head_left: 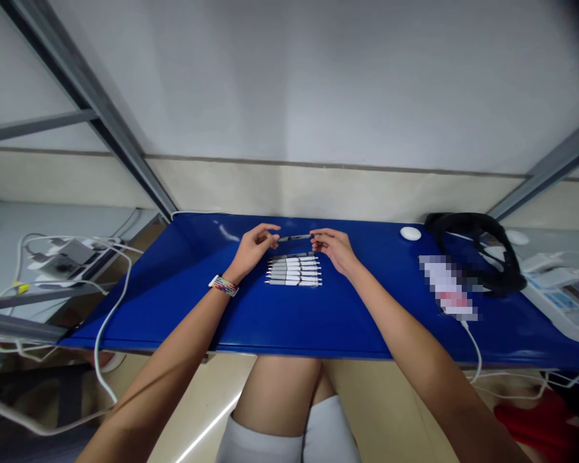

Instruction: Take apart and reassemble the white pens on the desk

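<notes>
A grey pen (294, 238) is held level above the blue table, stretched between my two hands. My left hand (258, 246) has its fingertips closed at the pen's left end, with the index finger stretched out above. My right hand (334, 247) pinches the right end between thumb and fingers. Just below, closer to me, a row of pens (294, 271) lies side by side with the tips pointing left. Most have white barrels with dark print and grey grips; the farthest looks darker. A colourful woven band is on my left wrist.
The blue table (183, 296) carries a white oval object (410, 233), a black headband-like device (499, 283) and a blurred-out phone-like item (448, 288) with a white cable on the right. White cables (120, 302) hang past the left edge. Grey metal posts (149, 173) flank the table.
</notes>
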Available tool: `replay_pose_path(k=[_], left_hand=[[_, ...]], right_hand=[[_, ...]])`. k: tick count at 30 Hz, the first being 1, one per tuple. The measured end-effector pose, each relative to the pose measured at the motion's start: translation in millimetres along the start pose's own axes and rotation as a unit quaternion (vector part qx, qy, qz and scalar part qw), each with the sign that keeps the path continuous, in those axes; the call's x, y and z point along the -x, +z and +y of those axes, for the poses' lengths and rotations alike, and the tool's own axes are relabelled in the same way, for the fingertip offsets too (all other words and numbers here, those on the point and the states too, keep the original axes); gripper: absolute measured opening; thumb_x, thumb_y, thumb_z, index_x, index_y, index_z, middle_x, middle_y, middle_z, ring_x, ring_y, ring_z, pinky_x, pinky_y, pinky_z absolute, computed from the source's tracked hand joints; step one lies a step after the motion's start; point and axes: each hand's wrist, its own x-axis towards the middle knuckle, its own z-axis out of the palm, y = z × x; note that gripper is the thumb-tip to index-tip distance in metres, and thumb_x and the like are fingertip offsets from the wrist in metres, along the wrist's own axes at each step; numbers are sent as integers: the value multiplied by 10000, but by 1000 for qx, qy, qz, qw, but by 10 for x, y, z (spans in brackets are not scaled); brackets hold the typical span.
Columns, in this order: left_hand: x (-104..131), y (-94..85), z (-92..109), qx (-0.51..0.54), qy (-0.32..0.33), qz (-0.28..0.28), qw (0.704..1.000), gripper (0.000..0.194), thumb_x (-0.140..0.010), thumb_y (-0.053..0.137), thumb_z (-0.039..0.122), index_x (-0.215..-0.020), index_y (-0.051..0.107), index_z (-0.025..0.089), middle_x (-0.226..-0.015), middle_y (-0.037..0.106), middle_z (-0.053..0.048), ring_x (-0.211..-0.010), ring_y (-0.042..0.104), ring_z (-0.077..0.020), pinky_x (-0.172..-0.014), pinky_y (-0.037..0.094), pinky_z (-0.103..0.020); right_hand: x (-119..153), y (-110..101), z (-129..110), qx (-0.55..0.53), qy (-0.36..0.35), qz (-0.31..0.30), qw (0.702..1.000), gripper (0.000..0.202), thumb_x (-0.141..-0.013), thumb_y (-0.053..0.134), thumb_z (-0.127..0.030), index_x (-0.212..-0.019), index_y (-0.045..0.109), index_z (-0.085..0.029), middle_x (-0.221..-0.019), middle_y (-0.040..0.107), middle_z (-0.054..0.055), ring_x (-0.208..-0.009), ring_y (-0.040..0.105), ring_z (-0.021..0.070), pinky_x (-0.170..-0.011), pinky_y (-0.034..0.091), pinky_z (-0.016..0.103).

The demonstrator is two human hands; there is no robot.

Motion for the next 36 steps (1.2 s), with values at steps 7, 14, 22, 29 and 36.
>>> replay_pose_path(k=[7,14,22,29,36], left_hand=[[-9,-5,-38,-4,-15,-12,1000,429,-967,721,460,-1286,709,174,-841,764,-50,-801,719,-194,-820,544,-333],[-12,-14,-61,-17,-19,-7,1000,431,-955,727,457,-1278,729,171,-905,798,-76,-895,752,-222,-866,560,-357],[6,3,-23,-37,-38,-5,999,352,-921,763,469,-1105,807,171,-948,821,-95,-894,749,-236,-888,570,-384],[1,-9,-89,-42,-17,13,999,293,-873,824,440,-1039,827,199,-989,823,-85,-830,727,-214,-805,561,-359],[-12,-15,-87,-47,-23,33,998,270,-869,831,438,-1010,848,207,-780,772,-47,-708,672,-198,-690,533,-339]], right_hand=[[6,0,18,-2,-5,0,1000,246,-696,860,-271,-921,839,-175,-798,768,62,-730,680,178,-788,580,376],[19,5,24,4,-5,1,1000,246,-699,863,-275,-926,840,-186,-790,772,55,-724,686,176,-789,589,368],[14,19,13,7,-5,12,1000,268,-674,874,-287,-920,841,-186,-785,775,60,-717,684,182,-785,593,382],[19,26,2,10,3,11,1000,269,-669,875,-302,-903,838,-175,-776,771,70,-709,676,186,-756,586,382],[23,33,12,0,-2,12,1000,244,-686,862,-293,-902,836,-183,-770,767,65,-709,670,184,-755,579,379]])
